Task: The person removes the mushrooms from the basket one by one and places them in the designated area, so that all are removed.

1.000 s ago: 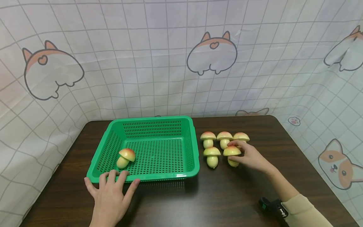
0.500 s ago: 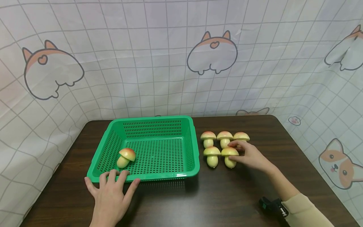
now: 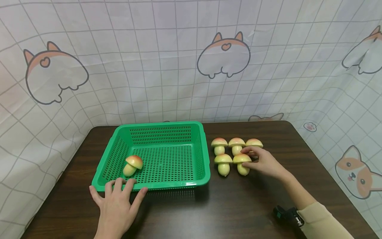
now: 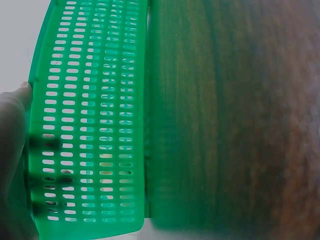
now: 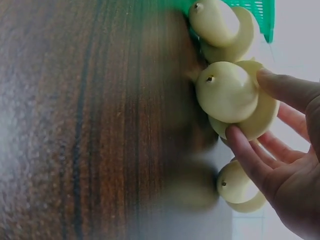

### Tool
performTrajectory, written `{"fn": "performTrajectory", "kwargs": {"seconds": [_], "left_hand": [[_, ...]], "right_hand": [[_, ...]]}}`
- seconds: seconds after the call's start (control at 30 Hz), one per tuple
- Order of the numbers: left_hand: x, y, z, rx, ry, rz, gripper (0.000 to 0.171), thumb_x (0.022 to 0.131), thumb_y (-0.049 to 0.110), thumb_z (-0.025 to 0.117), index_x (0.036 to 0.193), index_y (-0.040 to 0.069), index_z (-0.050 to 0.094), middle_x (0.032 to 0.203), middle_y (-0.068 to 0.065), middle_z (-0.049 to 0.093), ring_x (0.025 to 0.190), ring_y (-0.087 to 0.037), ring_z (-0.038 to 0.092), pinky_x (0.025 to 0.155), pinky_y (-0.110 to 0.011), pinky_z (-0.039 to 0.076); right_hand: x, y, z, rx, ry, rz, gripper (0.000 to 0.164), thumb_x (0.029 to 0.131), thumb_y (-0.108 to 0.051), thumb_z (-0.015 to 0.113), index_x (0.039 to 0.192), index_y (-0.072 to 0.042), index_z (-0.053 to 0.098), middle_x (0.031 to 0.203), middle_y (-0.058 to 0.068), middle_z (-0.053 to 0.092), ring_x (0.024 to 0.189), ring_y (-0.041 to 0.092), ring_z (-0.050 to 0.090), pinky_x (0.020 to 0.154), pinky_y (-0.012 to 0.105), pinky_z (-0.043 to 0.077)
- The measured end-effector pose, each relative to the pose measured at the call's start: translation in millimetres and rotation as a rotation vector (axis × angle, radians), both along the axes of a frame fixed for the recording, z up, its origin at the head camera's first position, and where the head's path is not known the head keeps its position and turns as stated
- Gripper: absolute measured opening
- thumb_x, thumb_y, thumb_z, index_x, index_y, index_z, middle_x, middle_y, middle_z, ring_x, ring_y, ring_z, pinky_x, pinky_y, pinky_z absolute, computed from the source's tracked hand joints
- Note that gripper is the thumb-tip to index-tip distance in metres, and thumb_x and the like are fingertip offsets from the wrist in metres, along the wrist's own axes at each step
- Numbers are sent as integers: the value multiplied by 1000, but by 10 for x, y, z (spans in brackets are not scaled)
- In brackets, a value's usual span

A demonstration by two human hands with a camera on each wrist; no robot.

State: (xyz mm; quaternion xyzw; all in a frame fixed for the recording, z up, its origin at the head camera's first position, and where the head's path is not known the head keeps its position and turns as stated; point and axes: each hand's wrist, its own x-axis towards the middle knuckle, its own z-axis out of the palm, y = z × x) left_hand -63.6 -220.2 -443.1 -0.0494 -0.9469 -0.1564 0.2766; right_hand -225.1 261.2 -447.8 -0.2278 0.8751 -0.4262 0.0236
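My left hand [image 3: 114, 205] holds the near rim of a green plastic basket [image 3: 167, 186], fingers over the edge; dark finger shapes show through the wall holes in the left wrist view. One toy mushroom [image 3: 134, 162] with a reddish-yellow cap lies tilted inside, at the basket's left. To the right, my right hand [image 3: 265, 162] pinches a front-row toy mushroom [image 3: 243, 170] between thumb and fingers; it sits on the table. Beside it stands another toy mushroom [image 3: 223, 168]. Behind are three more: a left mushroom [image 3: 219, 146], a middle mushroom [image 3: 236, 145] and a right mushroom [image 3: 254, 143], partly covered by my hand.
The dark wooden table [image 3: 185, 215] carries everything. White gridded cloth [image 3: 179, 83] with cartoon dogs hangs behind and on both sides. A black device [image 3: 287, 217] is strapped to my right wrist, near the table's surface.
From one second ago to half a second ago, the pinched mushroom shifted slightly left, toward its front-row neighbour. Since then my right hand has edged slightly right. My left hand and the basket stay put.
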Motion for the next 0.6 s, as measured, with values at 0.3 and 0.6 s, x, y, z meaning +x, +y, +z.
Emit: {"fn": "performTrajectory", "kwargs": {"seconds": [0.3, 0.6], "left_hand": [[-2, 2, 1, 0, -1, 3, 47, 98, 54, 64, 111, 9, 67, 105, -19, 59, 111, -50, 47, 101, -85, -7], [0, 5, 3, 1, 8, 1, 46, 98, 54, 64, 110, 9, 67, 104, -19, 59, 110, -50, 48, 101, -85, -6]], "right_hand": [[-5, 34, 37, 25, -11, 3, 47, 90, -21, 83, 128, -3, 63, 129, 14, 62, 119, 39, 62, 83, 35, 58], [-5, 67, 138, 55, -34, 8, 52, 90, -24, 83, 132, -3, 60, 133, 17, 60, 119, 40, 62, 83, 37, 58]]}}
